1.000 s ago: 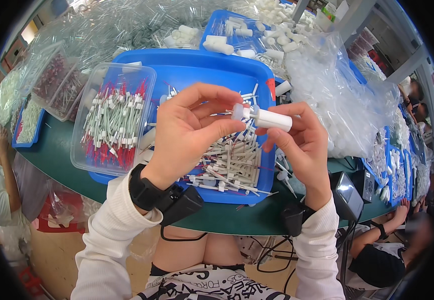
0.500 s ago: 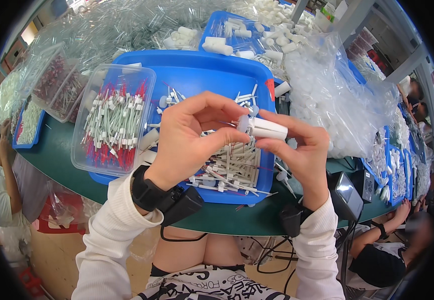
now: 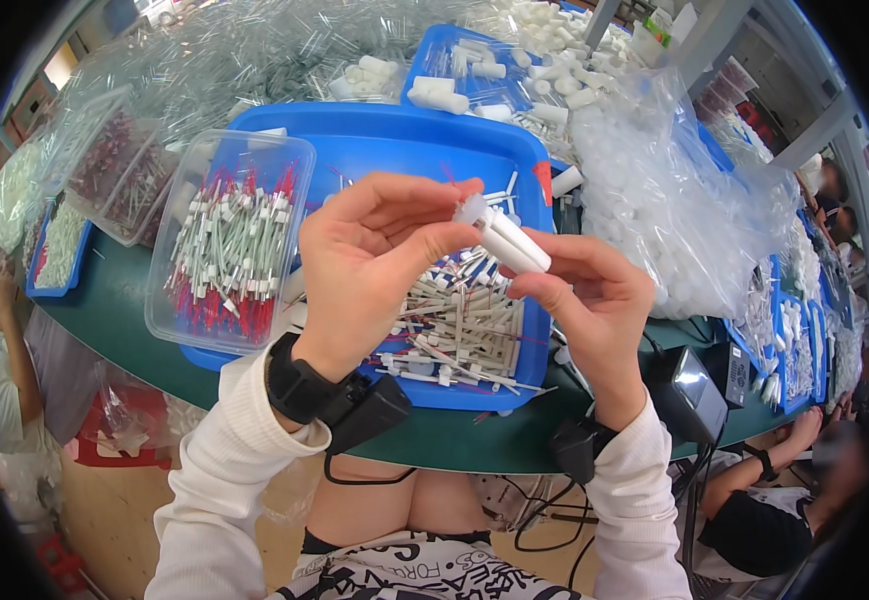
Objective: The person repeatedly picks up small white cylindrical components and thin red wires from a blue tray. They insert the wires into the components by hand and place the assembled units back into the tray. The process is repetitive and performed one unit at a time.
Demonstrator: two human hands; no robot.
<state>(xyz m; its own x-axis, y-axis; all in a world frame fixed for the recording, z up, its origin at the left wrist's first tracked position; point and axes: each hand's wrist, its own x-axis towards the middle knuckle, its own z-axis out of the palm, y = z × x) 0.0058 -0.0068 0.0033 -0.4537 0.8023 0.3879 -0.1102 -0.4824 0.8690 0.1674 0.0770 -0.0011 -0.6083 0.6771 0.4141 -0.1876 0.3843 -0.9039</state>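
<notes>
Since the frame half a second ago, the white cylinder (image 3: 515,246) has swung steeper, its capped end lifting away from the body and its free end shifting leftward. Nearest, ribbed white sleeves (image 3: 220,455) reach over the edge of the smooth dark-green worktop (image 3: 475,440). Above the worktop, the cylinder lies between the two hands, its long axis slanting from far left to near right. The left hand (image 3: 360,255) is nearer the capped end, thumb and fingers narrowed around the translucent, rounded cap (image 3: 471,210). The right hand (image 3: 605,300) is nearer the free end, its fingers pinched in to about the cylinder's width and gripping its sides. The cylinder looks matte and rigid, with a lengthwise line. Beneath is a glossy blue tray (image 3: 385,118) of slim white stems (image 3: 475,330) and fine red wires; left of it, a clear box (image 3: 170,310) holds red-ended wire pieces (image 3: 230,240). Farther back sit a crinkled clear bag (image 3: 645,240) of pale pieces and a heap of glassy thin tubes (image 3: 255,60).
</notes>
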